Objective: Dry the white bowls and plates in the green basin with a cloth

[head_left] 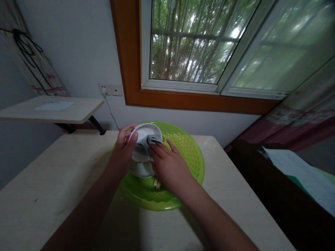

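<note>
My left hand [125,146] grips the rim of a white bowl [144,132], holding it tilted over a green plastic basket [188,153]. My right hand [169,165] presses a grey cloth [148,142] into the bowl, fingers closed on it. Under the bowl, inside the basket, lies another white dish [140,170]. Some pale sticks [156,182] poke out below my right hand.
The basket rests on a pale wooden table [52,188] against a white wall. A small shelf [60,109] juts out at the left, with a wall socket [110,89] and cable beside it. A window is above. Dark furniture with papers [300,170] stands to the right.
</note>
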`<state>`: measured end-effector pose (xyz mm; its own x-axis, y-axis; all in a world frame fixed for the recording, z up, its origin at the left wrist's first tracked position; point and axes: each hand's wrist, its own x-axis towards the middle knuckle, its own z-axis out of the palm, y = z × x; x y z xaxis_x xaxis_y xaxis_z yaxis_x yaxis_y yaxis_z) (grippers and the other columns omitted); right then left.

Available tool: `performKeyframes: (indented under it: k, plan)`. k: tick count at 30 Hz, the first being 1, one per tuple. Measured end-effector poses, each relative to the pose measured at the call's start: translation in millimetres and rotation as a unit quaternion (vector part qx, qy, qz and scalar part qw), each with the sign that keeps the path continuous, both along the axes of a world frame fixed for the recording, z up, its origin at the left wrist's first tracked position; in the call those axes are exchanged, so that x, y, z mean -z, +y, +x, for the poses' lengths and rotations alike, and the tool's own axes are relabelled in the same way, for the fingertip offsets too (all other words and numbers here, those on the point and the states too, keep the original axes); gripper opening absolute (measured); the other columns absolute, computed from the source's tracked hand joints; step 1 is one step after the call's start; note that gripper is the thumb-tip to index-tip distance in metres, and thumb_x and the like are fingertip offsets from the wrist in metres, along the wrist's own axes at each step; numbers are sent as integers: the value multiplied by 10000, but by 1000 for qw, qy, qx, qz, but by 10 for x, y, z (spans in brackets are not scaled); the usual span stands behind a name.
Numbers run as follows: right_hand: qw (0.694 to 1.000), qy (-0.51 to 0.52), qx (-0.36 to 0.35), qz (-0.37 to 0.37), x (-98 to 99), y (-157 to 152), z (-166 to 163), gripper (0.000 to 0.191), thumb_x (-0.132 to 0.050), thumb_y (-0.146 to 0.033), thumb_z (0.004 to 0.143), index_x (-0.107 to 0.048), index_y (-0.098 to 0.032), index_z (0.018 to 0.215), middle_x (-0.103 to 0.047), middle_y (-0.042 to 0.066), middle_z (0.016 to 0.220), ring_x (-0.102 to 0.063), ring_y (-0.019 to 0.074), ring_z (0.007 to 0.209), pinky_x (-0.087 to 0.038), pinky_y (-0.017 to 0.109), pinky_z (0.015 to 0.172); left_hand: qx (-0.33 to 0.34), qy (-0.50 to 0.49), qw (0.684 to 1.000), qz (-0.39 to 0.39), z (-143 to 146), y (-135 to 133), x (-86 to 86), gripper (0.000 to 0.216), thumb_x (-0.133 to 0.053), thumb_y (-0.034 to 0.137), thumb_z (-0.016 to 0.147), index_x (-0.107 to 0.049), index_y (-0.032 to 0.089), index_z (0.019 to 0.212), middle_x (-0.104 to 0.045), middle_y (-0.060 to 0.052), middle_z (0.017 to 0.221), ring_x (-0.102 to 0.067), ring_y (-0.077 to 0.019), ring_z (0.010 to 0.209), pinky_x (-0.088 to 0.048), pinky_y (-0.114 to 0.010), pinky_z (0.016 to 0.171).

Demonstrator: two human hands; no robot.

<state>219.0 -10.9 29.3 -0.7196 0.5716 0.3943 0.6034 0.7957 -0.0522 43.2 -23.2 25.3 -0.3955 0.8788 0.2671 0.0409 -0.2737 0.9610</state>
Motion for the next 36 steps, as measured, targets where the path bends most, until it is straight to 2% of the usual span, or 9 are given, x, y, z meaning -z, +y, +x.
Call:
performKeyframes:
  k: [2, 4, 8, 11, 15, 20, 25, 29, 36]
  plan:
    - [1000, -6, 19, 5, 2, -13, 1, 395, -479, -151, 986, -598, -142, 1363, -581, 133, 1457, -500, 283, 1372, -267, 583, 1229, 0, 14, 1000, -8, 2, -17, -15, 472, -582, 523, 919, -547, 253, 1305, -659, -75, 1210, -644, -213, 991, -518, -332, 826]
    - [1000, -8, 21, -3, 2, -32, -2, 412, -488, -160, 978, -588, -130, 1376, -567, 143, 1469, -499, 289, 1373, -342, 548, 1198, -6, 31, 999, -6, 4, -28, -14, 468, -575, 525, 925, -551, 255, 1306, -648, -80, 1242, -640, -220, 1026, -515, -337, 849]
    - [999, 4, -23, -44, 3, -65, -11, 464, -561, -184, 927, -583, -84, 1379, -566, 164, 1464, -467, 321, 1402, -456, 489, 1129, -17, 31, 999, 14, 18, -22, 23, 464, -564, 523, 932, -533, 250, 1306, -643, -86, 1246, -636, -222, 1049, -511, -355, 891]
    - [991, 36, -85, -94, -17, -84, -12, 519, -586, -185, 910, -543, -81, 1416, -556, 163, 1471, -455, 298, 1418, -419, 455, 1177, -25, 44, 999, 14, 33, -28, 31, 457, -553, 524, 939, -530, 250, 1304, -645, -74, 1207, -627, -216, 1040, -499, -368, 917]
    - [962, 90, -159, -202, -85, -104, -1, 605, -588, -205, 928, -434, -126, 1508, -472, 129, 1553, -457, 234, 1427, -387, 379, 1206, -35, 74, 997, 4, 46, -67, -1, 443, -544, 528, 946, -531, 275, 1309, -633, -55, 1197, -610, -208, 1048, -483, -355, 925]
    - [931, 132, -207, -269, -137, -112, 16, 738, -601, -180, 909, -292, -154, 1579, -341, 130, 1635, -363, 228, 1494, -347, 413, 1230, -21, 90, 996, -12, 59, -114, -34, 436, -531, 537, 950, -532, 299, 1316, -629, -47, 1212, -611, -205, 1066, -473, -360, 956]
    - [948, 93, -188, -238, -133, -86, 37, 665, -550, -140, 907, -376, -161, 1549, -420, 109, 1594, -465, 237, 1424, -414, 389, 1187, -26, 79, 996, -8, 54, -90, -45, 438, -541, 535, 944, -537, 273, 1295, -638, -58, 1208, -614, -204, 1048, -483, -352, 934]
    - [979, 37, -110, -165, -107, -33, 78, 600, -522, -114, 880, -493, -160, 1478, -534, 103, 1510, -526, 263, 1365, -465, 420, 1137, -19, 29, 999, -7, 55, -40, -33, 473, -564, 536, 928, -527, 235, 1292, -657, -78, 1189, -630, -213, 1020, -503, -345, 878]
    - [999, -10, 23, -48, -41, 39, 71, 533, -443, -99, 933, -506, -114, 1463, -526, 146, 1512, -484, 291, 1401, -473, 498, 1093, 31, 24, 999, -32, 58, -24, 42, 495, -590, 556, 911, -546, 264, 1309, -661, -66, 1134, -643, -198, 928, -518, -332, 821]
